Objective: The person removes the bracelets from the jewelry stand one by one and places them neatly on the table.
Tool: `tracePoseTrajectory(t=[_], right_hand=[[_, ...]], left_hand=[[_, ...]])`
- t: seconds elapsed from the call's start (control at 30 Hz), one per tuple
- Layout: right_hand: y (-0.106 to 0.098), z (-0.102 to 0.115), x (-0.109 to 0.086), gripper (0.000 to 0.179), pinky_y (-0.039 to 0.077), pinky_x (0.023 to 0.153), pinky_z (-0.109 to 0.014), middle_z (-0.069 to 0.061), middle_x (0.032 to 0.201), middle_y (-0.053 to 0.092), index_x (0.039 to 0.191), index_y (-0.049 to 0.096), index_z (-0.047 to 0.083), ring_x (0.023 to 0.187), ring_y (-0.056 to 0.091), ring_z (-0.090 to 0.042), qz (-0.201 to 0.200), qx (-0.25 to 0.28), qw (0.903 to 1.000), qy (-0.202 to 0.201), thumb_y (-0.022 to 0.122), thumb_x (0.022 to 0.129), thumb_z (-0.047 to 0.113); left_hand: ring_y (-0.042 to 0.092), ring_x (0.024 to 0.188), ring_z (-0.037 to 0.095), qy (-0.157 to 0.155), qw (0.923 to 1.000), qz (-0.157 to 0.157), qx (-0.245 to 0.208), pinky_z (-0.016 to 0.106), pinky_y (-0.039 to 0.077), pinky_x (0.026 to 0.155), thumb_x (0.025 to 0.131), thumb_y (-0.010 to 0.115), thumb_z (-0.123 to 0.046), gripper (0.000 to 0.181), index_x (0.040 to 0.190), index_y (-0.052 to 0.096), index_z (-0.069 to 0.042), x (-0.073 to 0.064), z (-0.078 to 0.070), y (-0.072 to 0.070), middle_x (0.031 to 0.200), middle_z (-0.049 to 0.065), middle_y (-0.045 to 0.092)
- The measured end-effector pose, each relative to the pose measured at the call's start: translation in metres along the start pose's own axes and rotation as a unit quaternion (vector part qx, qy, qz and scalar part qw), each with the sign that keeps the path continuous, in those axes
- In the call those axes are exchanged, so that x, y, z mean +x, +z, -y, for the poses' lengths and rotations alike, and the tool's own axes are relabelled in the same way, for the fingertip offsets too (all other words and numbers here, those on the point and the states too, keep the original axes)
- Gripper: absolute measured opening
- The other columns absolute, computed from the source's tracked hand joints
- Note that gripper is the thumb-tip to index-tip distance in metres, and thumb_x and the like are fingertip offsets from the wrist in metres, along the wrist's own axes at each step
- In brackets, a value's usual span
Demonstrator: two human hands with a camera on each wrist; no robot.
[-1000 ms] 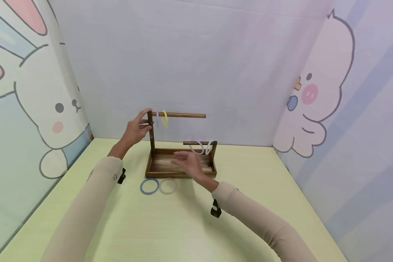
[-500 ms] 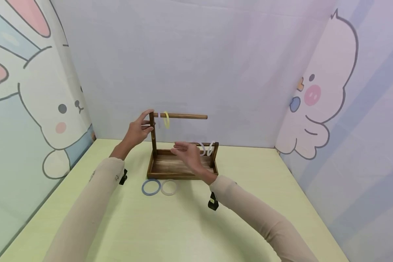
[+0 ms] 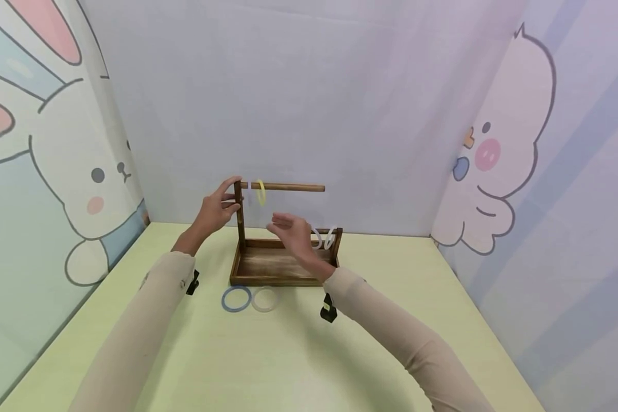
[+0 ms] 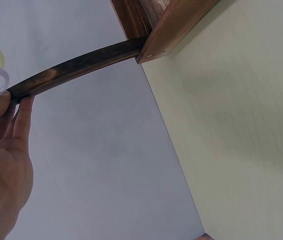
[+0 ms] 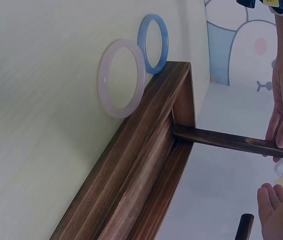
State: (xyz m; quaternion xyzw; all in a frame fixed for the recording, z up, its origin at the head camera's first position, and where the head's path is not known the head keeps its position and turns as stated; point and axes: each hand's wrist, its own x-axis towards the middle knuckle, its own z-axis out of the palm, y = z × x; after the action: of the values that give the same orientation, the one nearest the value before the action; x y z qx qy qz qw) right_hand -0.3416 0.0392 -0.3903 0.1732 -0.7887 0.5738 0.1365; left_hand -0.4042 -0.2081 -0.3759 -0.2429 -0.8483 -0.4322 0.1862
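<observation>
My left hand (image 3: 213, 212) grips the upper part of the tall post (image 4: 76, 65) of a wooden bangle stand (image 3: 275, 281), thumb on one side and fingers on the other. From the stand's long upper bar (image 3: 298, 187) hang a yellow bangle (image 3: 263, 197) and, closer to the post, a pale lavender one. In front of the stand my right hand (image 3: 296, 237) is raised, fingers loosely extended, with nothing seen in it. It partly hides the lower bar, where two pale bangles (image 3: 329, 237) hang near the short post (image 3: 337, 246).
On the table before the stand's front edge lie a blue bangle (image 3: 236, 309) and a pale pinkish bangle (image 5: 102, 80), side by side. The stand's base is a shallow tray. Behind it hangs a pale curtain (image 3: 371, 114), with printed cartoon animals at both sides.
My right hand has risen from over the tray to between the lower and upper bars, empty throughout. My left hand keeps its grip on the post. The bangles have stayed where they were.
</observation>
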Motion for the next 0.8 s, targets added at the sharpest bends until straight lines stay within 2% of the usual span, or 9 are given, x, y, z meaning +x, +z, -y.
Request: tracePoseTrajectory(t=[0.4,0.8], right_hand=[[0.002,0.005,0.021,0.036,0.062,0.09,-0.032,-0.014,0.122,0.075,0.128,0.073,0.004,0.109,0.074,-0.025,-0.04,-0.017,0.9988,-0.02,0.08,0.094,0.011],[0.007,0.004,0.037,0.037,0.062,0.092,-0.031,-0.014,0.122,0.075,0.129,0.072,0.004,0.11,0.074,-0.024,-0.038,-0.014,0.9988,-0.026,0.08,0.094,0.011]], left_hand=[[0.066,0.122,0.044,-0.003,1.0,-0.001,-0.006,0.056,0.058,0.096,0.099,0.065,0.006,0.082,0.161,0.034,-0.037,0.0,0.002,0.0,0.132,0.026,0.067],[0.066,0.121,0.043,-0.009,0.9999,-0.003,-0.007,0.055,0.059,0.096,0.099,0.066,0.005,0.08,0.16,0.036,-0.036,0.002,0.002,0.001,0.132,0.026,0.067]])
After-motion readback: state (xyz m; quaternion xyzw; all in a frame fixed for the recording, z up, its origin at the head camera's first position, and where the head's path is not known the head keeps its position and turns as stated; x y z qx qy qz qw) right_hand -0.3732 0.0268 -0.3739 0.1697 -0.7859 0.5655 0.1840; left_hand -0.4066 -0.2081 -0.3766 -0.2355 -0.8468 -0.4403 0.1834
